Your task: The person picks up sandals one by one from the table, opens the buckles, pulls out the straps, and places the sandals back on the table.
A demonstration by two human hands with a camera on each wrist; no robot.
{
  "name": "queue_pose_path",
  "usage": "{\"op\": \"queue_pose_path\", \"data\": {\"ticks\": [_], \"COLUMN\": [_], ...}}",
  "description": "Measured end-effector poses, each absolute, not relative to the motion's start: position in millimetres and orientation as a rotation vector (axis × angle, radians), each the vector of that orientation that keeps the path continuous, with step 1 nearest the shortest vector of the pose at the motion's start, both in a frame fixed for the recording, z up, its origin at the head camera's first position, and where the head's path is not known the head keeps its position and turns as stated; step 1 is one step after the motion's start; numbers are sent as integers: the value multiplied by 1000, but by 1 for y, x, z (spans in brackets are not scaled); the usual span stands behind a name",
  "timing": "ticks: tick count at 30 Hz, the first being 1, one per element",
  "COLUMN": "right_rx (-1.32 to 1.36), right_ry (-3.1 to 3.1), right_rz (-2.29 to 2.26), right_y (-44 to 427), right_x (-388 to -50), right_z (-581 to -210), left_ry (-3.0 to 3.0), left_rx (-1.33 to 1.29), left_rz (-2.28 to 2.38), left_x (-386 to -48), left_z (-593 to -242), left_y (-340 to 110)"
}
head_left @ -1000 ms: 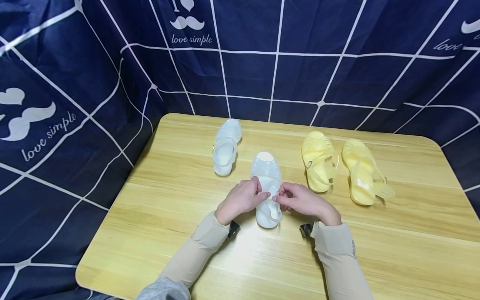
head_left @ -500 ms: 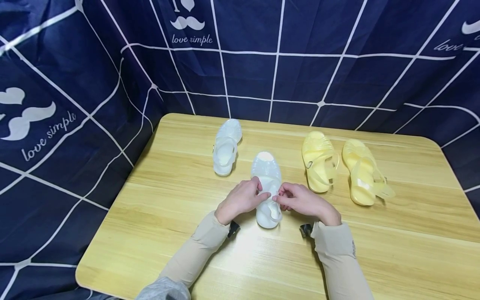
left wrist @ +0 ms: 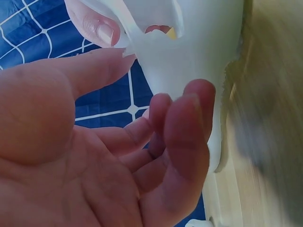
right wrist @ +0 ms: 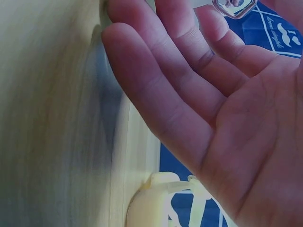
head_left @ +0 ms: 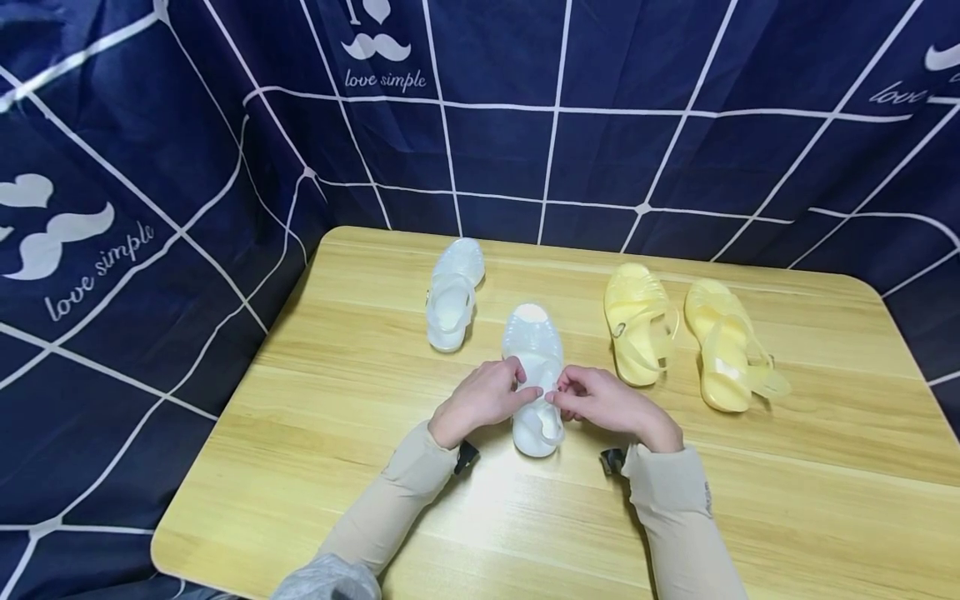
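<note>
Toe pointing away from me, a white jelly sandal [head_left: 531, 333] lies on the table between both hands. My left hand [head_left: 483, 396] is at its left side; in the left wrist view the thumb meets the strap and curled fingers lie against the upper [left wrist: 189, 61]. From the right, my right hand [head_left: 611, 402] pinches at the ankle strap, thumb toward the left thumb. A metal buckle [right wrist: 236, 6] shows by the right fingers in the right wrist view; the pinch itself is partly cut off there. The sandal's heel strap [head_left: 553, 427] curves behind the hands.
A second white sandal [head_left: 457, 265] stands farther back to the left. Two yellow sandals [head_left: 634, 292] [head_left: 726, 387] with loose-looking straps lie to the right. The wooden table [head_left: 315, 383] has rounded corners, and a dark blue gridded cloth [head_left: 495, 150] hangs behind and at left.
</note>
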State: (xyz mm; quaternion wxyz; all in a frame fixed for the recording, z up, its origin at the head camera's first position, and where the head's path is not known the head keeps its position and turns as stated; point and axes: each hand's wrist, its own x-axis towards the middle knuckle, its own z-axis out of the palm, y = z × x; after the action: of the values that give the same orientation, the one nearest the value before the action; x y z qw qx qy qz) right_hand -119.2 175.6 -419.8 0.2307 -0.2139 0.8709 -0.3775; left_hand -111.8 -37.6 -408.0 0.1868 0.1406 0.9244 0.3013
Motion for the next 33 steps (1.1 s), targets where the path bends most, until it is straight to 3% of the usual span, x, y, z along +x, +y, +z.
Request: {"op": "queue_pose_path", "data": {"ticks": [33], "right_rx": [-544], "right_ry": [2345], "right_rz": [-1119], "right_y": [178], "right_x": [-119], "right_z": [-417], "left_ry": [2432], "left_rx": [319], "left_rz": [1013], "left_x": [-116], "left_z": [-410], "left_y": [-39]}}
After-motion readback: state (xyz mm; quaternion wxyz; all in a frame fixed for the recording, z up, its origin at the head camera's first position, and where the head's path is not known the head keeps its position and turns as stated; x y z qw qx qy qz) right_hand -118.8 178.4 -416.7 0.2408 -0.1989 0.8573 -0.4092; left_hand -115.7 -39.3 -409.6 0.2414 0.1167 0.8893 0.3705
